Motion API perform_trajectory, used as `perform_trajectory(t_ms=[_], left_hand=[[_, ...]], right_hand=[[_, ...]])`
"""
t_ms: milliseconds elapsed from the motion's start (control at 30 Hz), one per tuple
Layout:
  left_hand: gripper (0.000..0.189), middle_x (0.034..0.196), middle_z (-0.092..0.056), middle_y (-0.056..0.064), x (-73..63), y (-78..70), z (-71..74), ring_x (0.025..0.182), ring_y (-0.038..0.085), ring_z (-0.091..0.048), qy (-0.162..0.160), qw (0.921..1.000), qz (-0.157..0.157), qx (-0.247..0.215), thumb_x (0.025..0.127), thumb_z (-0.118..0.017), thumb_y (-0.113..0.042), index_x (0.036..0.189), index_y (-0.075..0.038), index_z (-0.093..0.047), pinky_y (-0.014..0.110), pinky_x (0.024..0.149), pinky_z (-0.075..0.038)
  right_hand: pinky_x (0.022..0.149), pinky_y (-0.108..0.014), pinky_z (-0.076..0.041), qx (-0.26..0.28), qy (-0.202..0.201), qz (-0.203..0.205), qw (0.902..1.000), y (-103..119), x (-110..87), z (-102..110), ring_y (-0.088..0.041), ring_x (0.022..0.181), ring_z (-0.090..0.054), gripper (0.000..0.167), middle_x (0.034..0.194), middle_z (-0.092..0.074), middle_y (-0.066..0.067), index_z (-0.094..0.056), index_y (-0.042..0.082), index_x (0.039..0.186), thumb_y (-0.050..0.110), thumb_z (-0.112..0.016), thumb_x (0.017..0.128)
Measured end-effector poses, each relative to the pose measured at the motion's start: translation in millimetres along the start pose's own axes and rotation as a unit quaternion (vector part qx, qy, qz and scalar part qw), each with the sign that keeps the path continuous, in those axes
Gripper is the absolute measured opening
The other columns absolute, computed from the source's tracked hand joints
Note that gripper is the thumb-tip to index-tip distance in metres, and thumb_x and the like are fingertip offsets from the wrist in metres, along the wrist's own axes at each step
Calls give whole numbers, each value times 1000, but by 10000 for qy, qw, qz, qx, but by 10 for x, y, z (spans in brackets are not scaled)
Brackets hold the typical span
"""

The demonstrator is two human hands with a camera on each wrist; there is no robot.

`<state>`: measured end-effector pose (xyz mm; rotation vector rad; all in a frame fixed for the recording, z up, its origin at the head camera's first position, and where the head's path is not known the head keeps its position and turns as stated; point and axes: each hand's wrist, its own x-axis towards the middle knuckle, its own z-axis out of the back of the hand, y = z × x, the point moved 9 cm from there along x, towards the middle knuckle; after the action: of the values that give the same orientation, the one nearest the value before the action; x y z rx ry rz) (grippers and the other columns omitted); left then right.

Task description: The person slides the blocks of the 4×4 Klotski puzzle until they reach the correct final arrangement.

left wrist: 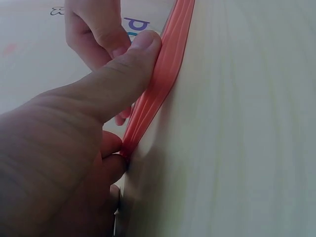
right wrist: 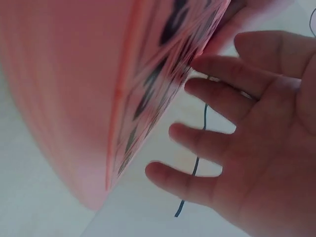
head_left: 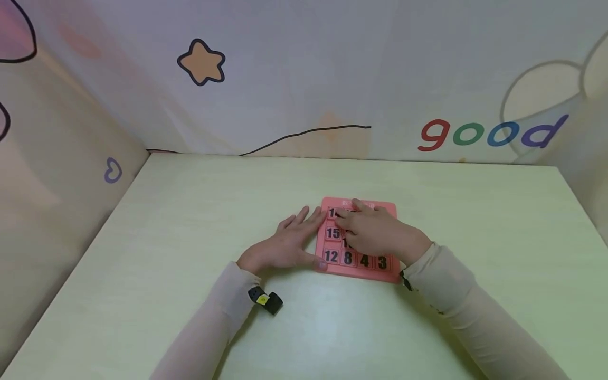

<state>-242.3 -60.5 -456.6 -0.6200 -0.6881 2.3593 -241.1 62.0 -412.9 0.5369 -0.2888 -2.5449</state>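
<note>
A pink number slide puzzle [head_left: 361, 275] lies flat on the table, black numerals on its square tiles. Its nearest row reads 12, 8, 4, 3, and a 15 shows at the left. Along the left edge my left hand [head_left: 287, 245] holds the frame, thumb on the near corner and fingertips against the side farther up. In the left wrist view the thumb [left wrist: 143, 42] lies on the puzzle's pink rim [left wrist: 165, 69]. My right hand [head_left: 375, 229] reaches over the puzzle from the right, fingers extended, fingertips at the upper left tiles. It hides most of the middle and upper tiles.
The pale table [head_left: 190, 211] extends around the puzzle on every side. Behind it rises a printed wall [head_left: 304, 68] with a star and the word "good". A black band with a yellow mark [head_left: 263, 300] sits at the left wrist.
</note>
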Motion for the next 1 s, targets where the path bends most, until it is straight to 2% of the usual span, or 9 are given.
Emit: perform_trajectory(t_ms=[233, 400, 767, 1000], left_hand=[[111, 168, 2, -6, 15, 13, 0, 151, 12, 18, -38, 10000, -1, 40, 86, -74, -56, 164, -20, -4, 36, 120, 8], [111, 168, 2, -7, 25, 18, 7, 151, 11, 17, -81, 10000, -28, 5, 85, -75, -56, 164, -23, -5, 37, 120, 7], [111, 168, 4, -4, 29, 29, -42, 151, 13, 18, 46, 10000, -54, 27, 86, -73, -58, 164, -22, -3, 40, 121, 7], [111, 168, 4, -3, 21, -13, -3, 151, 16, 18, 22, 9999, -76, 81, 86, -73, -57, 164, -22, -3, 40, 121, 7]], right_hand=[[111, -70, -24, -68, 162, 313, 9994, 226, -205, -60, -41, 150, -20, 46, 156, -43, -10, -54, 12, 148, 20, -51, 103], [106, -71, -31, -359, 197, 576, 9975, 347, -310, -117, -41, 147, -27, 42, 154, -46, -10, -59, 8, 143, 20, -54, 103], [107, -71, -29, -333, 217, 501, 9980, 340, -322, -185, -42, 148, -25, 43, 156, -43, -9, -57, 8, 144, 24, -54, 104], [106, -73, -30, -610, 158, 461, 9969, 314, -299, -148, -42, 148, -24, 47, 158, -41, -9, -52, 10, 149, 25, -53, 104]])
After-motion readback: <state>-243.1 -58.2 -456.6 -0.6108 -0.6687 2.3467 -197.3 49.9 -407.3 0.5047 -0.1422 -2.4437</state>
